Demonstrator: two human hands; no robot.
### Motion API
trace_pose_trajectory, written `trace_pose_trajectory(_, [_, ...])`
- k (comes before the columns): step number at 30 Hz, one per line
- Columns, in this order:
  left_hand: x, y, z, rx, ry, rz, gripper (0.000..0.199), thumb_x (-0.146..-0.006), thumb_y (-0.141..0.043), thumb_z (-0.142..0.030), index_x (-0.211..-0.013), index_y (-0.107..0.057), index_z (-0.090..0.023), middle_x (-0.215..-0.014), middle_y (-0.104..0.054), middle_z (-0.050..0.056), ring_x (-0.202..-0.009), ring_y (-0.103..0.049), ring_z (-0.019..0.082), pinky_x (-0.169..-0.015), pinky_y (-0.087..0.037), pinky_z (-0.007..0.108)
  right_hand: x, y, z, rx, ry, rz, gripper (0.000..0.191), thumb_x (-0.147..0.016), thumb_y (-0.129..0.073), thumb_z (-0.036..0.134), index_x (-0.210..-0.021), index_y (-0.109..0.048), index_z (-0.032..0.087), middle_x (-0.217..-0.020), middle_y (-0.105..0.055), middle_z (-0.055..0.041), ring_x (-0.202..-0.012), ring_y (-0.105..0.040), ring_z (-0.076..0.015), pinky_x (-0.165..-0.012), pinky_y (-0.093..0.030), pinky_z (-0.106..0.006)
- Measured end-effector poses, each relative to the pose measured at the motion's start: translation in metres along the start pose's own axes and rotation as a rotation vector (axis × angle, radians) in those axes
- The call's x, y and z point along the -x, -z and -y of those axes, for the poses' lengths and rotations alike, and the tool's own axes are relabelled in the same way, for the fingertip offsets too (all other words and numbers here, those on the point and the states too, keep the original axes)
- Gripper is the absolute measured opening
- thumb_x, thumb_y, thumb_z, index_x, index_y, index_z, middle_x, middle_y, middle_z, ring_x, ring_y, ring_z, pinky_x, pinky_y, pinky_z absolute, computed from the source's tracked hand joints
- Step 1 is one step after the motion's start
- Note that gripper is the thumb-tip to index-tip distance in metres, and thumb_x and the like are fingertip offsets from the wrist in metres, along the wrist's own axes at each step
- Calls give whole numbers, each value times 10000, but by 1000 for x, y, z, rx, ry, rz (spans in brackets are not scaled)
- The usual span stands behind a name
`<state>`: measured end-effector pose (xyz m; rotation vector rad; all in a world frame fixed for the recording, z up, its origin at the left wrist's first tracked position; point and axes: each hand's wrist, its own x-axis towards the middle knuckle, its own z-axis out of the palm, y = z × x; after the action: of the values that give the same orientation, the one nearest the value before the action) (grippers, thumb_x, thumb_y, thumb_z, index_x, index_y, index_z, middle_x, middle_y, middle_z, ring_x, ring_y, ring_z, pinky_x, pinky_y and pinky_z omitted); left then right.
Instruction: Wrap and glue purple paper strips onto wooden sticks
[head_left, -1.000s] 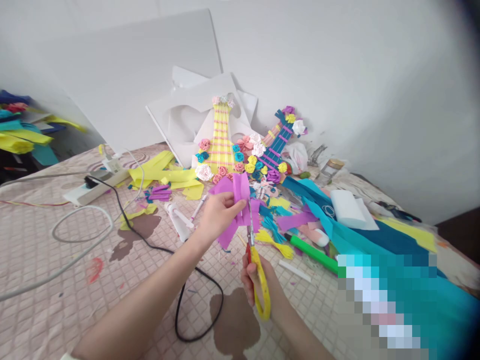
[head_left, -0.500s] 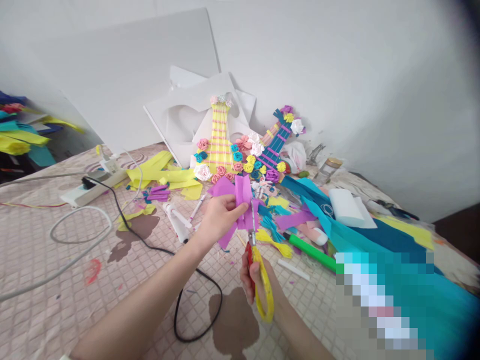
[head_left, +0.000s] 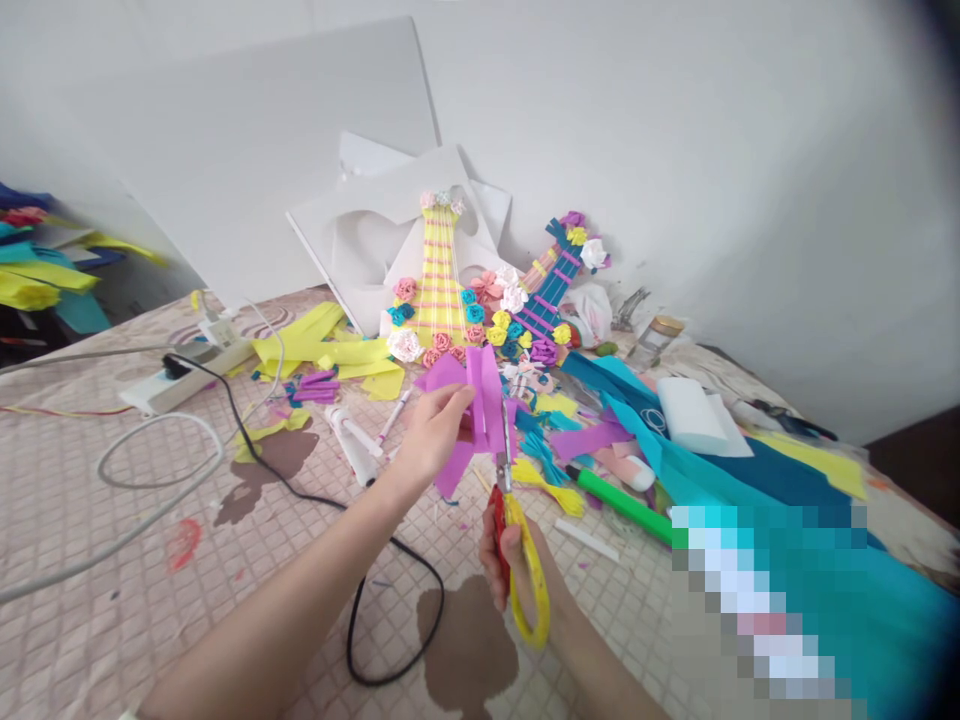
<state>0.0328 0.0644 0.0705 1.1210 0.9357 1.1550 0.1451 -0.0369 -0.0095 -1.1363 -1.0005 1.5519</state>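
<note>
Pinched between the thumb and fingers of my left hand (head_left: pixel 437 425) is a folded piece of purple crepe paper (head_left: pixel 488 400), held upright above the table. My right hand (head_left: pixel 517 560) grips scissors (head_left: pixel 534 590) with one yellow and one red handle. Their blades point away from me and lie along the right edge of the paper; whether they are cutting into it I cannot tell. Behind the paper stand a yellow paper guitar (head_left: pixel 439 270) trimmed with paper roses and a blue one (head_left: pixel 553 290) with purple bands.
Left of my hands lie a white power strip (head_left: pixel 187 380), a looping black cable (head_left: pixel 300 492) and yellow paper strips (head_left: pixel 300 335). To the right are a green cutter-like tool (head_left: pixel 626 507), teal crepe paper (head_left: pixel 720 490), a white pack (head_left: pixel 690 415) and a glass jar (head_left: pixel 656 340).
My left thumb has shifted up and left on the purple paper, and the paper has tilted slightly to the left. The scissors have barely moved.
</note>
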Motion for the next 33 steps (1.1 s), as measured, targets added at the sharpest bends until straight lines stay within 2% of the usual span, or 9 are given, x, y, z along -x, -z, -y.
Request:
trace_pose_trajectory(6, [-1,2,-1,12,15,42,222,-714,-602,-353,-633,-557,-151,-542,-515,-28,-499,-514,97,-489,-416,215,1,0,1,-1,7,13,680,-517,-481,840,-728,-404,197,-431,-367,108,-278,-283,-20,-256,-267,-140])
trace_pose_trajectory(12, [0,0,-3,102,48,36,195,-660,-677,-316,-691,-628,-130,-644,-603,0,-586,-562,91,-614,-460,230,1,-2,5,25,36,20,694,-521,-468,843,-740,-427,186,-450,-362,109,-294,-290,-15,-278,-277,-141])
trace_pose_trajectory(22, [0,0,-2,127,95,37,235,-620,-736,-340,-686,-679,-122,-649,-634,11,-581,-572,86,-612,-484,226,-1,4,-1,53,28,3,620,-621,-476,785,-798,-422,194,-472,-327,113,-307,-268,-24,-279,-274,-150])
trace_pose_trajectory(33, [3,0,-4,32,143,63,232,-631,-733,-348,-696,-695,-128,-617,-637,0,-545,-568,79,-602,-480,218,-2,0,5,68,43,-32,675,-555,-451,833,-755,-418,189,-436,-334,125,-289,-265,-18,-276,-251,-147])
